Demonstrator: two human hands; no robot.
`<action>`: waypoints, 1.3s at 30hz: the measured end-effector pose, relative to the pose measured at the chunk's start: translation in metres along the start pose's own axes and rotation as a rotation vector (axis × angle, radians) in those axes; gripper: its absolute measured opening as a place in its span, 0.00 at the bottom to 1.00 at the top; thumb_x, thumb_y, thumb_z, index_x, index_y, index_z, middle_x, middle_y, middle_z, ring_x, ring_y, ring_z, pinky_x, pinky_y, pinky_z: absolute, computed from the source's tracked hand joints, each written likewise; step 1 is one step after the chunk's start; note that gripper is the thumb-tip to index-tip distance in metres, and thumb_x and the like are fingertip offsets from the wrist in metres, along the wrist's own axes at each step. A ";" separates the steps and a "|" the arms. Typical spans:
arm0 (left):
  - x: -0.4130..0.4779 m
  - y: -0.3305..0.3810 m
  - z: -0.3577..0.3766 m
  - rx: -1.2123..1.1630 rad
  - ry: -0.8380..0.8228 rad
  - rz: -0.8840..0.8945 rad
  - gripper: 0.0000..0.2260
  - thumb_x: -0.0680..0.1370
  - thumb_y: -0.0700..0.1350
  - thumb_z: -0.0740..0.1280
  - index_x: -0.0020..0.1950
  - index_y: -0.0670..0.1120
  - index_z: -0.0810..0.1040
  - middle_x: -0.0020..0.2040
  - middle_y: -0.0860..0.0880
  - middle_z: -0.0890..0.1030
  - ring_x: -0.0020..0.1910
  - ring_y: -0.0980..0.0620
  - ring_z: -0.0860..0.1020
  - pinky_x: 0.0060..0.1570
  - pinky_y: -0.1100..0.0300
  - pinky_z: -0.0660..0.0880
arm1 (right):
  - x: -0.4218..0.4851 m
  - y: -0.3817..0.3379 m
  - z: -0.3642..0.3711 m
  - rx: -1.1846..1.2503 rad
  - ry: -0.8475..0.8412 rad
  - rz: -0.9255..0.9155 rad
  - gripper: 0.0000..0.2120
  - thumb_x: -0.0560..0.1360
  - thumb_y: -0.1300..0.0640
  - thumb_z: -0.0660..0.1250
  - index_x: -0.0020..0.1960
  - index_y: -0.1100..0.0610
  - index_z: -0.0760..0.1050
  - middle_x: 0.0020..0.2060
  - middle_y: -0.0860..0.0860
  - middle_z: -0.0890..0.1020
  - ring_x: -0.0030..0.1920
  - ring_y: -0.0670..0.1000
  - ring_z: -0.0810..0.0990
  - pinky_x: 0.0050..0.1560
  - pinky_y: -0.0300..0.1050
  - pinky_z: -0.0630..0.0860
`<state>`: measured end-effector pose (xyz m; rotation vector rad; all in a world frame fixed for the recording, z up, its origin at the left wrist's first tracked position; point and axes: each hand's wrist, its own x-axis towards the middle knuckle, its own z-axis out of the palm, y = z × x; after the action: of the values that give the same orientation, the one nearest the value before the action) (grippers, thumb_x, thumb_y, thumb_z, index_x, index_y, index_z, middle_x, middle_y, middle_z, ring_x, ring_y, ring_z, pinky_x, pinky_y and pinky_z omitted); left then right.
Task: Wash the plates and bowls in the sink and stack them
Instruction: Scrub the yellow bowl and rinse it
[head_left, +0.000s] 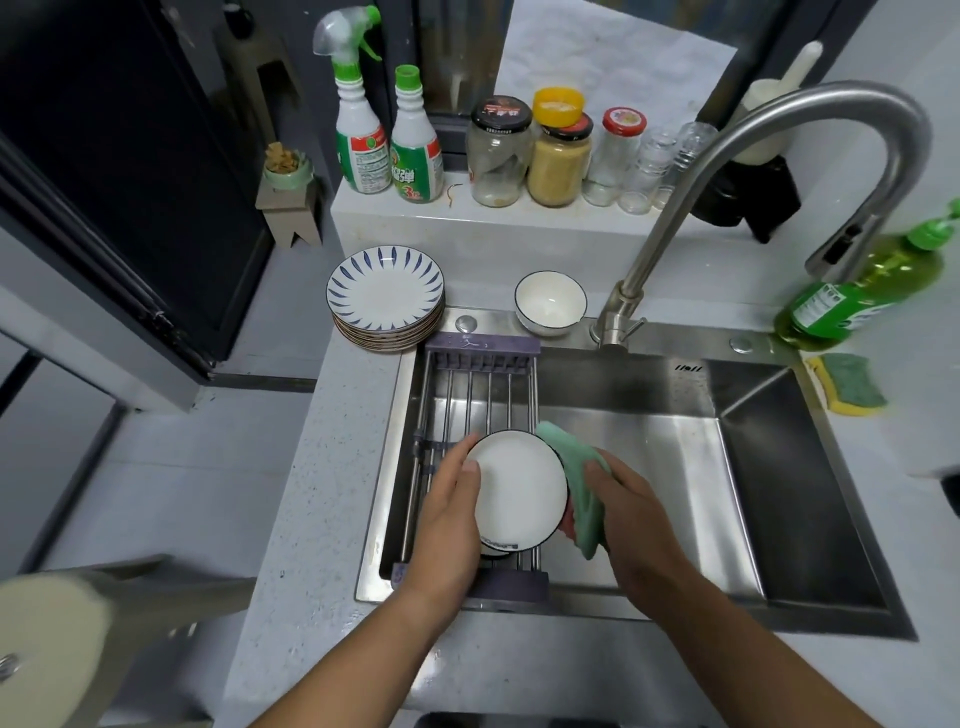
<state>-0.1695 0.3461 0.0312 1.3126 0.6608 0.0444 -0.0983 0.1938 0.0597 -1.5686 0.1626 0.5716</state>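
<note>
My left hand (449, 512) grips the left rim of a white bowl with a dark rim (519, 491), held tilted over the drying rack (480, 387) at the sink's left end. My right hand (631, 512) holds a green cloth (576, 486) against the bowl's right outer side. Another dish shows partly beneath the held bowl. A stack of several blue-patterned plates (387, 291) stands on the counter behind the sink. One white bowl (550, 301) sits upright beside the faucet base.
The steel sink (675, 467) opens to the right, and the curved faucet (779, 145) arches above it. A green dish soap bottle (857, 291) and a sponge (849, 384) lie at the right. Spray bottles (363, 130) and jars (558, 156) line the back ledge.
</note>
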 end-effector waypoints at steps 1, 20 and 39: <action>-0.002 0.009 0.006 0.012 -0.003 0.016 0.14 0.87 0.50 0.56 0.66 0.66 0.76 0.63 0.66 0.78 0.59 0.71 0.75 0.56 0.69 0.74 | -0.001 -0.004 -0.006 0.013 -0.002 -0.015 0.16 0.84 0.58 0.57 0.56 0.51 0.83 0.42 0.54 0.84 0.40 0.52 0.79 0.44 0.51 0.76; -0.012 0.117 0.183 0.344 -0.220 0.393 0.17 0.85 0.59 0.48 0.73 0.62 0.65 0.65 0.67 0.71 0.61 0.79 0.68 0.59 0.77 0.65 | 0.015 -0.116 -0.182 0.256 -0.118 -0.248 0.13 0.84 0.58 0.58 0.56 0.53 0.82 0.39 0.60 0.76 0.33 0.54 0.70 0.38 0.48 0.67; 0.018 0.179 0.246 0.703 -0.178 0.710 0.18 0.80 0.60 0.60 0.70 0.73 0.66 0.60 0.52 0.63 0.69 0.52 0.62 0.73 0.58 0.60 | 0.049 -0.195 -0.263 -0.103 -0.119 -0.560 0.15 0.85 0.57 0.56 0.68 0.50 0.75 0.60 0.54 0.83 0.54 0.52 0.79 0.46 0.40 0.70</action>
<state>0.0206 0.1887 0.2098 2.1533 0.0082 0.2880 0.0971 -0.0297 0.2056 -1.5842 -0.3931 0.2312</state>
